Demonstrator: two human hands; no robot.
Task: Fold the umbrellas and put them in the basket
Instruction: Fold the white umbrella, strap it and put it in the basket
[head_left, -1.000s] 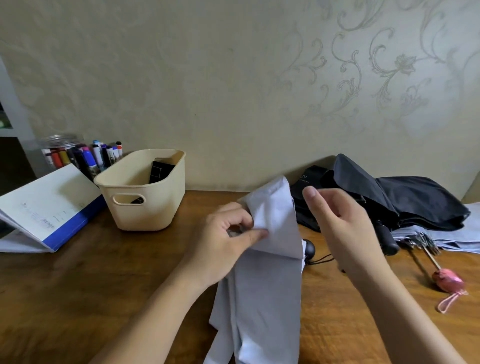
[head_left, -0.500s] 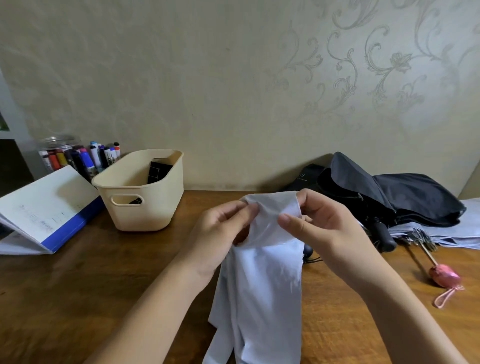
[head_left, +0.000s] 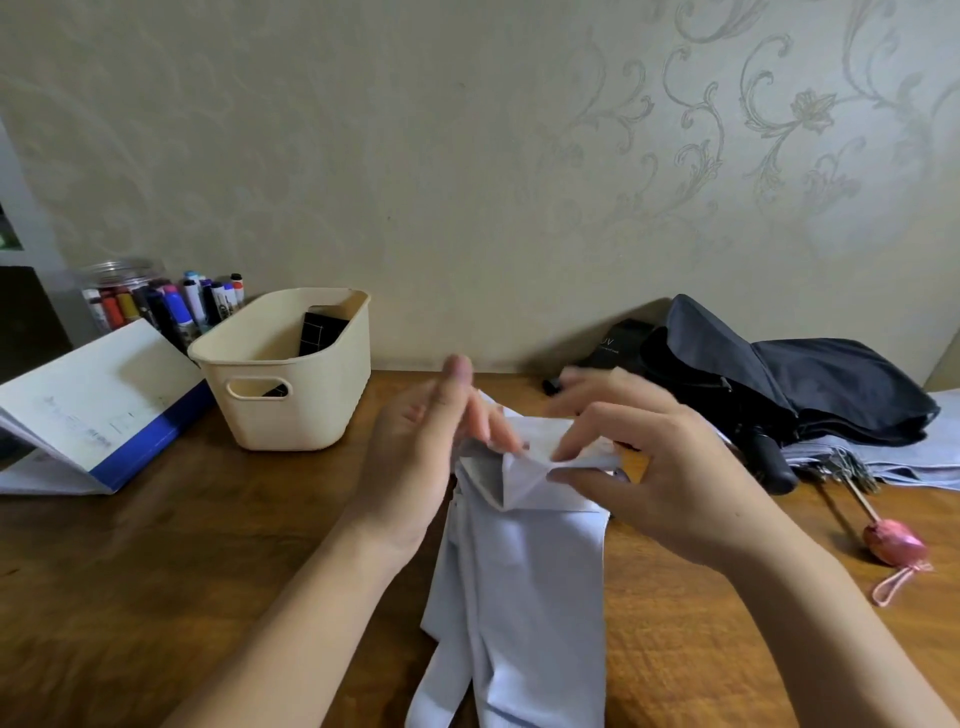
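Pale umbrella (head_left: 524, 571) before "UV"-printed pouch (head_left: 615, 343)

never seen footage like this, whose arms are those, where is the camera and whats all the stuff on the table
There is no machine here. These are a person's two bare arms, filmed by one wide-angle camera worn on their head, looking forward and down; that is the only view.

On the wooden table stand a cream basket with something dark inside, a jar of markers and an open folder. At the right lie a black umbrella and another with a pink handle.

The right hand pinches a fold of the pale umbrella in front. The left hand rests its fingers on the same cloth, thumb raised, slightly blurred.
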